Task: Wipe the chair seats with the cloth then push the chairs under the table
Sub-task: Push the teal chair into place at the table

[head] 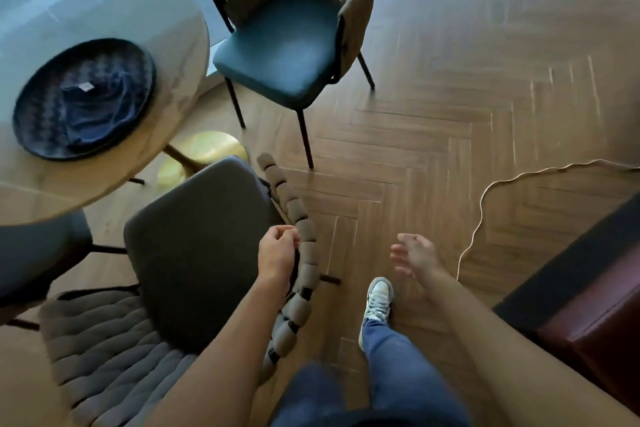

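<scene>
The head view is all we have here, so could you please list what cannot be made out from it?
- Third chair: mostly hidden under the table and cut by the left edge.
- Left hand: at the near chair's armrest; curled fingers hide whether it grips.
- Cloth on the tray: motion blur hides its folds.
- Red-brown furniture: cut off by the right edge.
</scene>
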